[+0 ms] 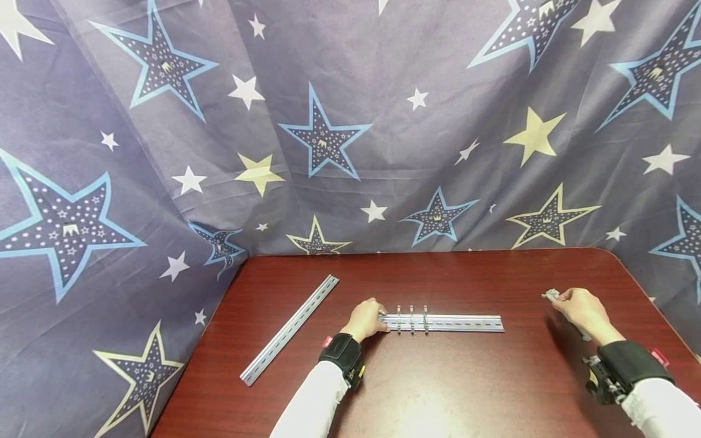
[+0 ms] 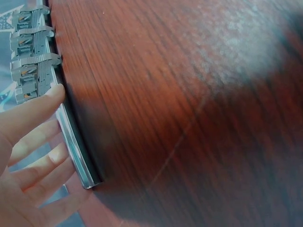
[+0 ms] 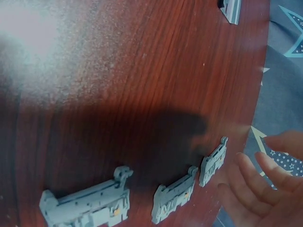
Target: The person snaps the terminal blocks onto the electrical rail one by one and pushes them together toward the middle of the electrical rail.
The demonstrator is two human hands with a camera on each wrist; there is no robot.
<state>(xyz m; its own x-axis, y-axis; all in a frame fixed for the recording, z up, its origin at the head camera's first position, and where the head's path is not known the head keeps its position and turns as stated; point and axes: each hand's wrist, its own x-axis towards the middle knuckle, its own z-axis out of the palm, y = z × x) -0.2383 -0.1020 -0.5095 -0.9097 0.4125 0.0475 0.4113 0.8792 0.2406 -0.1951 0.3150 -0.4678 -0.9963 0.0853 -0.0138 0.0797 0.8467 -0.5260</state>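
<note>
Currently – left hand (image 1: 368, 319) steadies the rail (image 1: 465, 323) at mid-table, three clips (image 1: 412, 318) seated | right hand (image 1: 582, 307) pinches another clip (image 1: 551, 295), apart to the right | next – likely carry it over, align squarely, press on.

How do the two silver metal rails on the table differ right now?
The rail by the left hand, the near silver slotted rail, lies crosswise; the far-left silver rail lies diagonally. The near rail carries three grey clip-on blocks; the other carries none. The left hand touches the near rail's end; the other lies untouched. Both rest flat on the red-brown wooden table.
</note>
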